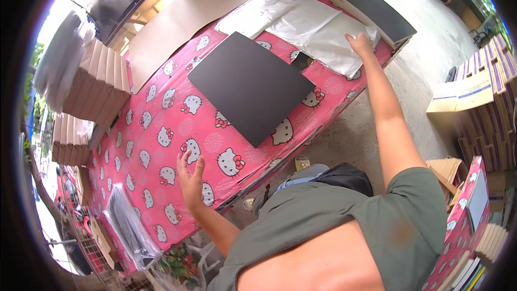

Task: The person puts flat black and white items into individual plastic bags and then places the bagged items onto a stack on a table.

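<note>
While the right hand (362,47) touches plastic sleeves (318,29), its grip unclear, the black panel (250,87) lies on the worktop (210,141).
The left hand's (192,182) fingers spread, empty; brown sheet (180,31) and dark-topped stack (379,13) flank the sleeves.

- one left hand (193,183), one right hand (362,46) are showing
- one loose black board (250,89) is lying flat
- one black-topped stack (377,13) is sitting
- one large brown sheet (183,27) is lying
- clear bags (323,32) are overlapping, count unclear

Black board (250,86) flat, askew; translucent sleeves (318,33) beside.
</note>
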Motion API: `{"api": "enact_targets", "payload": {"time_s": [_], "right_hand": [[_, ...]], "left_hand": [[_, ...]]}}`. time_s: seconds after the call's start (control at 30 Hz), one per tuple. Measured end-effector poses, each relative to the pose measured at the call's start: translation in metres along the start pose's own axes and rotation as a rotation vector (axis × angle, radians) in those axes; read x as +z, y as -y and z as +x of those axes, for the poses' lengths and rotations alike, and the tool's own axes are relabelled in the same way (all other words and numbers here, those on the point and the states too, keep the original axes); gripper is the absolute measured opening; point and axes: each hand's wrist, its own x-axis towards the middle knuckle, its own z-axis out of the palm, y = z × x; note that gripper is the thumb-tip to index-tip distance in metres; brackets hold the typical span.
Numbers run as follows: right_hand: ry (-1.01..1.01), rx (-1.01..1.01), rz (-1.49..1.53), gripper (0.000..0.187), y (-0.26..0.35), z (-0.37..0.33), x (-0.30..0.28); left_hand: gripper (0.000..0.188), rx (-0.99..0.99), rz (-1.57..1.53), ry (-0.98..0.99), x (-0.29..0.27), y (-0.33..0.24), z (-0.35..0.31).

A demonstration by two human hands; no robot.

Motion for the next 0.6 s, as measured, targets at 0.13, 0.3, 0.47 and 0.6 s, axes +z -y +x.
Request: {"api": "enact_targets", "payload": {"time_s": [0.13, 0.3, 0.47, 0.6], "right_hand": [[0.09, -0.024, -0.211, 0.031, -0.007, 0.018, 0.025], [-0.085, -0.798, 0.111, 0.015, -0.037, -0.005, 0.04], [0.27, -0.906, 0.007, 0.019, -0.056, -0.08, -0.015], [0.262, -0.608, 0.185, 0.028, -0.032, -0.062, -0.044]], "left_hand": [[0.048, -0.084, 0.119, 0.051, 0.016, 0.005, -0.016], [0.047, -0.152, 0.021, -0.052, 0.015, 0.014, -0.025], [0.046, -0.143, 0.023, -0.044, 0.027, 0.016, -0.026], [0.045, -0.141, -0.113, 0.043, 0.037, -0.002, -0.022]]}}
